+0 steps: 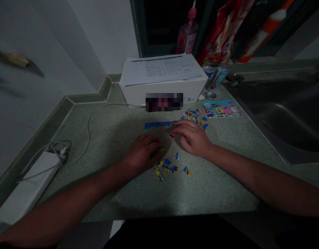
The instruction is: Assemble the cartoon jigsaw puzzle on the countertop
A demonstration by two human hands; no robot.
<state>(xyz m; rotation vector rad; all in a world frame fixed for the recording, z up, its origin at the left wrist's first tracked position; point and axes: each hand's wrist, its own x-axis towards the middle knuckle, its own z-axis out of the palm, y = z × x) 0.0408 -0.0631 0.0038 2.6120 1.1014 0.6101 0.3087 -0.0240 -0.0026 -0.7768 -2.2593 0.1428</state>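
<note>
On the counter [97, 138], my left hand [142, 152] is curled, with a small puzzle piece [162, 149] at its fingertips. My right hand [192, 136] has its fingers stretched out and the thumb apart. One of its fingertips meets a reddish puzzle piece [171, 136] lying flat. Just beyond is a blue strip of joined puzzle pieces [156, 125], its right end partly behind my right fingers. Several loose pieces [166, 166] lie scattered below my hands. Past my right hand spreads a larger heap of pieces [193, 116], partly covered.
A white box [162, 88] with printed sheets on top stands at the back. To its right are a colourful cartoon picture card [221, 109] and cans [218, 77]. A metal sink [286, 117] borders the right side. A power strip [32, 186] with a cable lies left.
</note>
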